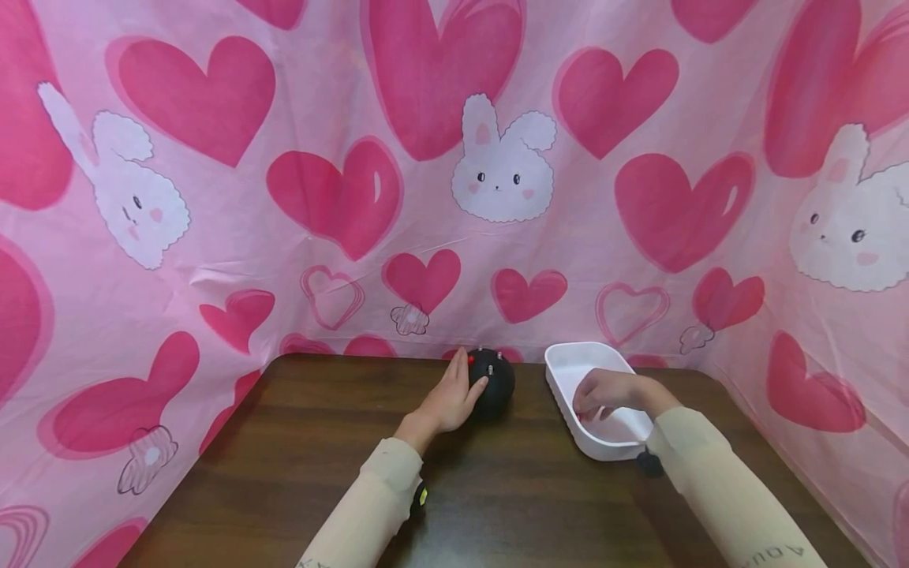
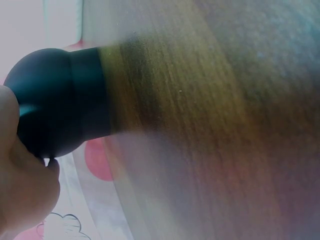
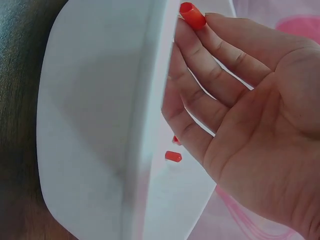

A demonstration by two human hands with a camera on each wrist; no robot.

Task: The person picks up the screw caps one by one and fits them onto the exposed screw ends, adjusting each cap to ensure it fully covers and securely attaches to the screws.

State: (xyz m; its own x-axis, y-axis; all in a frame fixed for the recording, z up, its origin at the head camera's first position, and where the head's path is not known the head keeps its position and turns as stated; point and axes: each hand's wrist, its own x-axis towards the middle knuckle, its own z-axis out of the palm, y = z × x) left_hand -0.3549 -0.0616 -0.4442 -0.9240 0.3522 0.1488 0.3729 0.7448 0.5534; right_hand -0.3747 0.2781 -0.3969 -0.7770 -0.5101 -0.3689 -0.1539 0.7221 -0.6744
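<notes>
A black ball (image 1: 495, 390) with small metal studs on top stands on the table, and a red cap (image 1: 471, 360) shows on its upper left. My left hand (image 1: 449, 401) grips the ball's left side, thumb in front. The left wrist view shows the ball (image 2: 47, 100) on a short black base, with part of my hand (image 2: 25, 185) against it. Inside the white tray (image 1: 568, 359), my right hand (image 1: 614, 394) pinches a small red cap (image 3: 193, 16) between thumb and fingertip. Two more red pieces, one (image 3: 173, 156) plainly visible, lie in the tray below my right hand (image 3: 250, 110).
The brown wooden table (image 1: 284, 457) reaches back to a pink curtain (image 1: 319, 102) with hearts and rabbits, which also hangs on both sides. The tray's tall rim (image 3: 150, 100) stands beside my right fingers. Dark wrist gear (image 1: 649, 463) shows under my right sleeve.
</notes>
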